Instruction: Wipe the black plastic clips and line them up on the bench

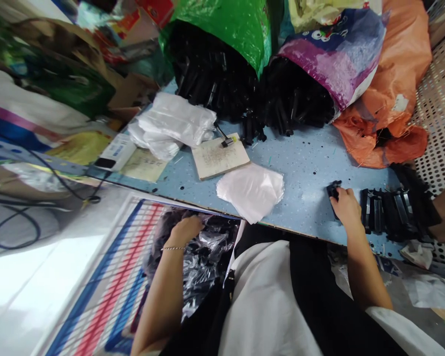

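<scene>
On the right of the blue table, my right hand is closed on a small black plastic part. Beside it, to the right, stands a row of similar black parts with shiny strips. Below the table edge on the left, my left hand is over a container of black items in clear plastic; its fingertips are hidden, so I cannot tell whether it holds anything. A stack of clear plastic bags lies at the table's front edge, between my hands.
Black parts spill from a green bag and a purple bag at the back. An orange sack stands right of them. Folded clear bags, a worn notepad and a white box lie on the left.
</scene>
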{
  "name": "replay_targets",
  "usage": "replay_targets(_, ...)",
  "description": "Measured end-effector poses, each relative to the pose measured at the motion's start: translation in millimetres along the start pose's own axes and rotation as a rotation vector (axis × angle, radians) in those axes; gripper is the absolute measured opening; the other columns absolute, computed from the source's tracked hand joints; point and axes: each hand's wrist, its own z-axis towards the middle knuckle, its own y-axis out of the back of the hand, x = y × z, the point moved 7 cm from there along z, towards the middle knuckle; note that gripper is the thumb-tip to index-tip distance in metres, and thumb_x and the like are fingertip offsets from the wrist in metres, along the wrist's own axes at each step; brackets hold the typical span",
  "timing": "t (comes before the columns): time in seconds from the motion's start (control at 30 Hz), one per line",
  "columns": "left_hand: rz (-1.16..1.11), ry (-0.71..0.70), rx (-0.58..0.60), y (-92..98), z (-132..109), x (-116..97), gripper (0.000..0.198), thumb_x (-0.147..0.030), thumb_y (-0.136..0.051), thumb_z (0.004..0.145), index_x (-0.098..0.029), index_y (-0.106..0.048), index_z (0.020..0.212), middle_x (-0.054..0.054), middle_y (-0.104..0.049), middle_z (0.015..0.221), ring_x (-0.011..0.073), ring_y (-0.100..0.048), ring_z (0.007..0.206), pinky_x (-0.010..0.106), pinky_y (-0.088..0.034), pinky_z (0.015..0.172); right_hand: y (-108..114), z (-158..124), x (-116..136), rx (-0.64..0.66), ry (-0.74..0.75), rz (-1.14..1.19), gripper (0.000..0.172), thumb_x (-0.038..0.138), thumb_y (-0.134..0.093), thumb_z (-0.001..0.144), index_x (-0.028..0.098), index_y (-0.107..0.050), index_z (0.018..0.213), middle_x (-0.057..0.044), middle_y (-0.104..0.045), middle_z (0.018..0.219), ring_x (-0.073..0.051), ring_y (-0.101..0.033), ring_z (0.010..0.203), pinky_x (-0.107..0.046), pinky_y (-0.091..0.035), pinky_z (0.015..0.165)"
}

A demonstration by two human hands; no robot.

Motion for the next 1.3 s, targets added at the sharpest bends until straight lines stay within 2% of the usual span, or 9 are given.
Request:
replay_targets(0.07, -0.076, -0.051, -0.046, 9.9, -3, -31, 0.022, -0.035, -0.057, 0.087, -0.019, -0.070, 0.082, 0.007, -0.072, 0.077, 0.0237, -0.070, 0.080, 0.031, -0.051, 0.078, -8, -6, 14, 0.016, 0.125, 0.043, 0.037, 0.022, -0.056, 0.090, 0.019, -0.068, 0.125, -0.013, -0.061, 0.109, -0.023, -0.061, 0.085, -0.036, -0.048, 0.075)
replay_targets(0.2, -0.341, -0.373, -0.330, 24.1, -1, -139, 0.017, -0.029, -0.054, 0.093, -0.020, -0.069, 0.094, 0.006, -0.070, 0.094, 0.0188, -0.067, 0.085, 0.029, -0.052, 0.083, -18, -26, 37, 0.010, 0.377, 0.226, 0.040, 0.017, -0.041, 0.090, 0.023, -0.073, 0.112, -0.010, -0.057, 0.106, -0.023, -0.062, 0.089, -0.038, -0.051, 0.085)
replay_targets(0.3, -0.279, -0.408, -0.490, 13.0, 15, -199, 0.008, -0.024, -0.067, 0.087, -0.016, -0.066, 0.087, 0.013, -0.066, 0.104, 0.0239, -0.066, 0.095, 0.035, -0.053, 0.087, -23, -32, 35, 0.008, 0.370, 0.376, 0.029, 0.031, -0.046, 0.091, 0.020, -0.070, 0.105, -0.011, -0.057, 0.110, -0.025, -0.062, 0.095, -0.040, -0.053, 0.086)
replay_targets(0.37, -0.238, -0.377, -0.490, 3.7, 28, -213, 0.010, -0.022, -0.065, 0.089, -0.016, -0.063, 0.081, 0.014, -0.066, 0.102, 0.0264, -0.065, 0.097, 0.039, -0.053, 0.086, -26, -32, 26, -0.010, 0.279, 0.414, 0.032, 0.040, -0.054, 0.088, 0.017, -0.065, 0.109, -0.014, -0.058, 0.112, -0.028, -0.062, 0.097, -0.042, -0.053, 0.085)
replay_targets(0.5, -0.446, -0.420, -0.373, 1.7, 42, -202, 0.015, -0.014, -0.057, 0.089, -0.018, -0.060, 0.075, 0.007, -0.068, 0.089, 0.0208, -0.066, 0.088, 0.033, -0.052, 0.082, -36, -31, 12, 0.050, 0.078, 0.576, 0.034, 0.043, -0.062, 0.082, 0.018, -0.063, 0.104, -0.013, -0.065, 0.099, -0.026, -0.063, 0.086, -0.041, -0.053, 0.077)
replay_targets(0.77, -0.713, -0.314, -0.373, 0.4, 42, -182, 0.010, -0.015, -0.060, 0.082, -0.019, -0.059, 0.092, -0.001, -0.065, 0.074, 0.0153, -0.061, 0.067, 0.027, -0.047, 0.066, -88, -91, 96, 0.914, -0.316, 1.736, 0.028, 0.030, -0.085, 0.062, 0.020, -0.067, 0.081, 0.000, -0.065, 0.068, -0.012, -0.056, 0.055, -0.022, -0.044, 0.046)
replay_targets(0.83, -0.693, -0.370, -0.428, 3.3, 39, -180, 0.014, -0.011, -0.053, 0.083, -0.018, -0.063, 0.091, 0.002, -0.067, 0.079, 0.0166, -0.064, 0.075, 0.030, -0.051, 0.073, -103, -101, 108, 1.020, -0.397, 1.802, 0.027, 0.022, -0.085, 0.059, 0.018, -0.066, 0.078, -0.002, -0.067, 0.067, -0.010, -0.055, 0.053, -0.020, -0.045, 0.045)
replay_targets(1.0, -0.575, -0.400, -0.636, 22.6, 28, -159, 0.025, -0.013, -0.052, 0.086, -0.018, -0.073, 0.098, 0.009, -0.069, 0.103, 0.0202, -0.066, 0.093, 0.035, -0.054, 0.089, -116, -97, 98, 1.002, -0.434, 1.887, 0.018, 0.021, -0.078, 0.070, 0.019, -0.065, 0.082, -0.003, -0.068, 0.071, -0.009, -0.052, 0.051, -0.018, -0.046, 0.041)
replay_targets(1.3, -0.957, -0.273, -0.311, 0.9, 49, -161, 0.022, -0.026, -0.055, 0.089, -0.018, -0.067, 0.106, 0.002, -0.071, 0.077, 0.0149, -0.066, 0.065, 0.027, -0.051, 0.064, -98, -116, 136, 1.433, -0.488, 2.127, 0.037, 0.024, -0.057, 0.093, 0.007, -0.057, 0.125, -0.003, -0.065, 0.081, -0.005, -0.044, 0.051, -0.010, -0.043, 0.040)
